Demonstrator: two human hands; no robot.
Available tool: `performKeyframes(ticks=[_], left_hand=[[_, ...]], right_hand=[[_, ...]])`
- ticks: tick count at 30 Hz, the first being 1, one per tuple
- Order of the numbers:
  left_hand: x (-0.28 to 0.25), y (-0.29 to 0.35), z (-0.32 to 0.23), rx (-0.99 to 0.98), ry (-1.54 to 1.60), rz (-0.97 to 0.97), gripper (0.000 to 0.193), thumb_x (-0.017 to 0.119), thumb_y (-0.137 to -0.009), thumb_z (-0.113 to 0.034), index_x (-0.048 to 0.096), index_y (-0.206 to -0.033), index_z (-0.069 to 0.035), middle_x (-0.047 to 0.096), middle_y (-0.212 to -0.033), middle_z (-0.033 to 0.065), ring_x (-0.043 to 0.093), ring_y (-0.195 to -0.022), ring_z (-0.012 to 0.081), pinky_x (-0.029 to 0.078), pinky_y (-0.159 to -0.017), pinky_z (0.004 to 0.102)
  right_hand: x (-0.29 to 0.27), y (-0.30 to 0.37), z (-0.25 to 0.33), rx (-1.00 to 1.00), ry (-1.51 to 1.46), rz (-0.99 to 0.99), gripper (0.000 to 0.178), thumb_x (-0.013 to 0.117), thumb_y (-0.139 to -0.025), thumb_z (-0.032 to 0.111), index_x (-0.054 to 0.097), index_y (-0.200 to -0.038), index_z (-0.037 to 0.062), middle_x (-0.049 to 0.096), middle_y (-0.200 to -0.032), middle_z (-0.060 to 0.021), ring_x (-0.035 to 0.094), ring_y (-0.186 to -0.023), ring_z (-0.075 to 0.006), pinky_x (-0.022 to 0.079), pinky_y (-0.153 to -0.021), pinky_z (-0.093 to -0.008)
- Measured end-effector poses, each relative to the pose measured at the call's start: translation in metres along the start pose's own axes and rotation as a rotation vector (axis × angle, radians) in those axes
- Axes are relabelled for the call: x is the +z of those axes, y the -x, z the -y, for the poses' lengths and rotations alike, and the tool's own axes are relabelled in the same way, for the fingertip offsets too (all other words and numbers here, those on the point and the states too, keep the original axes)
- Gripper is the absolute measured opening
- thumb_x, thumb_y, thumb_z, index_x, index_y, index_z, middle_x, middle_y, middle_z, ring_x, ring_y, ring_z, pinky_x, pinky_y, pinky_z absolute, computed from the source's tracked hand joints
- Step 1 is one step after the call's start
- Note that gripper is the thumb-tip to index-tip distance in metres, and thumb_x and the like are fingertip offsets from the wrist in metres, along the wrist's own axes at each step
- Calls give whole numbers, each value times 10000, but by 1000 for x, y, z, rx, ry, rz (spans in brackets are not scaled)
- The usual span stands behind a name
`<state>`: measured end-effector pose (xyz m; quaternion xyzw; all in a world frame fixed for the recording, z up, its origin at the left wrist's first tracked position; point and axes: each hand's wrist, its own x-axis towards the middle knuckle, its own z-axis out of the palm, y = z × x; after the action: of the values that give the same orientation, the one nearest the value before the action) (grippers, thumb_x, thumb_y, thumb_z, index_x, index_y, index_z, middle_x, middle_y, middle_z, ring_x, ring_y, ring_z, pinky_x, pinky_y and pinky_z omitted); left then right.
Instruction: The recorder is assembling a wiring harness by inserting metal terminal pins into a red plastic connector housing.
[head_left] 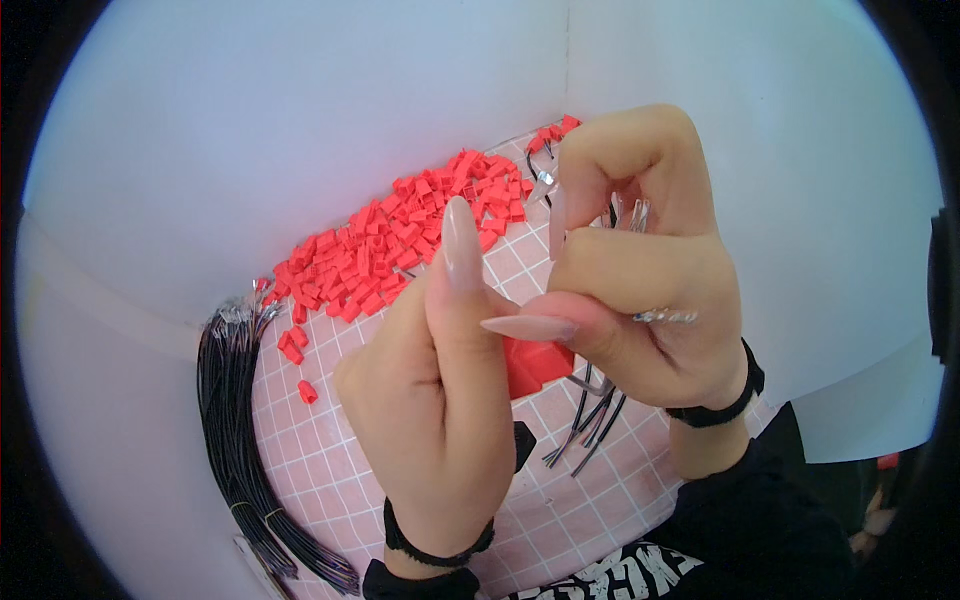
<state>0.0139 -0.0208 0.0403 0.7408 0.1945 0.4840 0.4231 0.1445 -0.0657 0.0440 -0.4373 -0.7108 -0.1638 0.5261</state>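
Left hand [430,375] pinches the red connector [540,368], right hand [655,275] clutches wires [601,412]—black cable bundle [232,430] at eight o'clock!

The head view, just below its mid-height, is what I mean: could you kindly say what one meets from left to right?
Thick bundle of black wires, small loose red plastic piece, left hand, blocky red plastic piece between the hands, right hand.
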Motion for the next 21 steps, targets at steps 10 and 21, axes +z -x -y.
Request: performKeyframes(ticks=[10, 21], left_hand=[[5, -8, -6, -205, 239, -115, 419, 364, -898, -211, 510, -575, 13, 455, -458, 4, 317, -385, 28, 225, -369, 188], [15, -9, -6, -87, 160, -248, 439, 379, -889, -293, 433, -525, -53, 399, -458, -12, 309, -382, 14, 202, -350, 159]], right_hand=[[-13, 3, -11, 49, -164, 101, 346, 598, -704, 412, 527, -608, 87, 386, -863, -89, 403, -727, -166, 297, -602, -251], [-9, 2, 0, 82, -100, 52, 293, 621, -690, 322, 541, -617, 50, 356, -843, -91, 389, -717, -171, 321, -615, -271]])
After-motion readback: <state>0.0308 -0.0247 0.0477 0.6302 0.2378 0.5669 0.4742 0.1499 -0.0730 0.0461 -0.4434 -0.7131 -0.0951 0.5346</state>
